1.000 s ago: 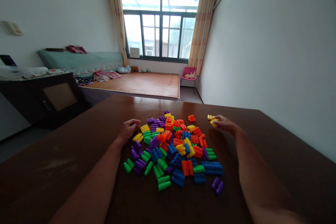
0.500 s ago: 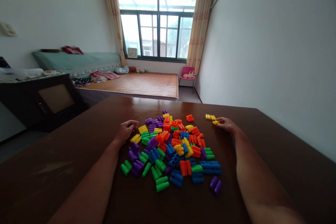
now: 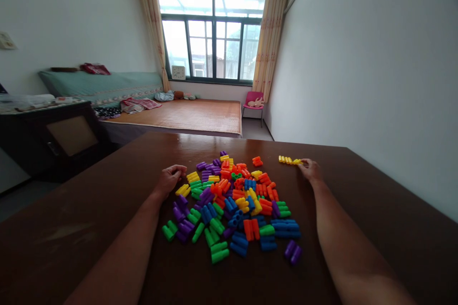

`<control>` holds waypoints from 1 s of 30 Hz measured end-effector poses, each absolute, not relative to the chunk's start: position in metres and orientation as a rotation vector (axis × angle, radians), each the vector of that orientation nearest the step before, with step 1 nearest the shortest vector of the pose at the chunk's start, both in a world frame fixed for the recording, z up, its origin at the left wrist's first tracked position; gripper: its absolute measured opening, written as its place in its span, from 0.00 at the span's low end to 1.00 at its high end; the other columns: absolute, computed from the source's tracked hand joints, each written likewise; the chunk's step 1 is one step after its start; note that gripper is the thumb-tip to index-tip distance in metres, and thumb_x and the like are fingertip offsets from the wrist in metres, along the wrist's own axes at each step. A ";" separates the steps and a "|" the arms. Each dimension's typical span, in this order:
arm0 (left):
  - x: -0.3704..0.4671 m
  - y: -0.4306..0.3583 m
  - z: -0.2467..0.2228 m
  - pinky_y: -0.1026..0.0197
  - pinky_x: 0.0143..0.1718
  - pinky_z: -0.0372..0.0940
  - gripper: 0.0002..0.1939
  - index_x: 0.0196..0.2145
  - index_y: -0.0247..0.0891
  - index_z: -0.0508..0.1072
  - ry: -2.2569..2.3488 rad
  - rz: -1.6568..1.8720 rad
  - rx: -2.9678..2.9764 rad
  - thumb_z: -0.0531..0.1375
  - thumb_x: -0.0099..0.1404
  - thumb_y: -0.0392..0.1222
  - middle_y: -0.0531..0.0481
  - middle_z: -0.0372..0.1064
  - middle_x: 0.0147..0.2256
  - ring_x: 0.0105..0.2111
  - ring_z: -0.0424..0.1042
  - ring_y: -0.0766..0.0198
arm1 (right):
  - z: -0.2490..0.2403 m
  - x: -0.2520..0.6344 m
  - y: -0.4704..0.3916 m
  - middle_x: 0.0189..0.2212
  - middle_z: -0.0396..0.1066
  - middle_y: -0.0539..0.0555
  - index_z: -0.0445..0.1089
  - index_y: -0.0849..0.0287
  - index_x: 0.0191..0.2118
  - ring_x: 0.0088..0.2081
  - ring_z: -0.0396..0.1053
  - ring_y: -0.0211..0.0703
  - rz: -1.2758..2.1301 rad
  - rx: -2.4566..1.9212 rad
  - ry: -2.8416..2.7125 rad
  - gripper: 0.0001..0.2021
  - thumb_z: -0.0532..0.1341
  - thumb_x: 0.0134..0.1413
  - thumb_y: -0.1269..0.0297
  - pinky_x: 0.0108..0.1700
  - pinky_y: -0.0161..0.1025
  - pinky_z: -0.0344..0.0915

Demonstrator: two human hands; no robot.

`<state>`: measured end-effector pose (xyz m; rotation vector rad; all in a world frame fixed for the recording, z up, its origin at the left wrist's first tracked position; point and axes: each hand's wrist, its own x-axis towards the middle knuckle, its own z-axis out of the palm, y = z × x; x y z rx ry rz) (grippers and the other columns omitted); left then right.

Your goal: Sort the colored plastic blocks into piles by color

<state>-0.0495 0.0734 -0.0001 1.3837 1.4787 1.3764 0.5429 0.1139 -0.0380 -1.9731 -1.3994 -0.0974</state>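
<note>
My right hand (image 3: 310, 170) pinches a yellow plastic building block (image 3: 297, 162) at the far right of the table. That block lies at the right end of a short row of yellow blocks (image 3: 285, 159); whether it is joined to them I cannot tell. My left hand (image 3: 172, 175) rests on the table with its fingers curled together, and nothing shows in it. Close to its fingertips are a yellow block (image 3: 192, 177) and another yellow one (image 3: 182, 190), at the left edge of a mixed pile of purple, green, blue and orange blocks (image 3: 222, 186).
The blocks spread over the middle of a dark brown table (image 3: 107, 228). A purple block (image 3: 293, 252) lies apart at the near right, an orange one (image 3: 257, 161) at the back. Beyond the table are a bed (image 3: 186, 114), a pink chair (image 3: 253, 100) and a dark cabinet (image 3: 36, 128).
My right hand has brought the yellow block up against the right end of the yellow row. My left hand stays in place. The view has shifted slightly.
</note>
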 end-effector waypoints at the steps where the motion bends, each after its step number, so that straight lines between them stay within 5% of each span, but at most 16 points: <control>1: -0.049 0.074 0.000 0.65 0.27 0.66 0.16 0.31 0.36 0.78 1.477 1.377 1.380 0.63 0.46 0.48 0.47 0.76 0.31 0.30 0.74 0.62 | -0.038 0.541 0.114 0.38 0.74 0.59 0.74 0.60 0.41 0.31 0.71 0.44 -0.109 -1.961 -1.413 0.14 0.59 0.47 0.63 0.41 0.43 0.67; 11: -0.044 0.069 0.007 0.64 0.27 0.65 0.16 0.29 0.36 0.77 1.480 1.369 1.344 0.65 0.45 0.49 0.48 0.76 0.28 0.28 0.73 0.62 | -0.026 0.521 0.114 0.46 0.72 0.61 0.73 0.60 0.43 0.47 0.69 0.51 -0.156 -1.768 -1.550 0.20 0.51 0.45 0.75 0.53 0.51 0.62; 16: -0.044 0.068 0.006 0.64 0.26 0.65 0.17 0.30 0.35 0.78 1.471 1.375 1.352 0.65 0.46 0.49 0.48 0.75 0.27 0.27 0.72 0.62 | 0.014 0.457 0.105 0.41 0.75 0.57 0.73 0.57 0.45 0.40 0.71 0.46 0.119 -1.572 -1.816 0.15 0.55 0.55 0.60 0.46 0.45 0.67; 20: -0.045 0.068 0.005 0.64 0.27 0.64 0.16 0.31 0.35 0.77 1.462 1.375 1.346 0.64 0.46 0.49 0.48 0.75 0.28 0.28 0.72 0.63 | 0.021 0.394 0.091 0.36 0.76 0.53 0.75 0.53 0.44 0.35 0.72 0.44 0.418 -1.517 -2.232 0.19 0.64 0.48 0.51 0.38 0.37 0.67; 30: -0.045 0.070 0.004 0.64 0.28 0.64 0.15 0.30 0.35 0.77 1.459 1.369 1.351 0.63 0.47 0.47 0.49 0.74 0.26 0.28 0.72 0.63 | 0.025 0.384 0.092 0.41 0.73 0.53 0.69 0.54 0.49 0.41 0.69 0.44 0.206 -1.399 -2.124 0.21 0.61 0.45 0.67 0.45 0.40 0.67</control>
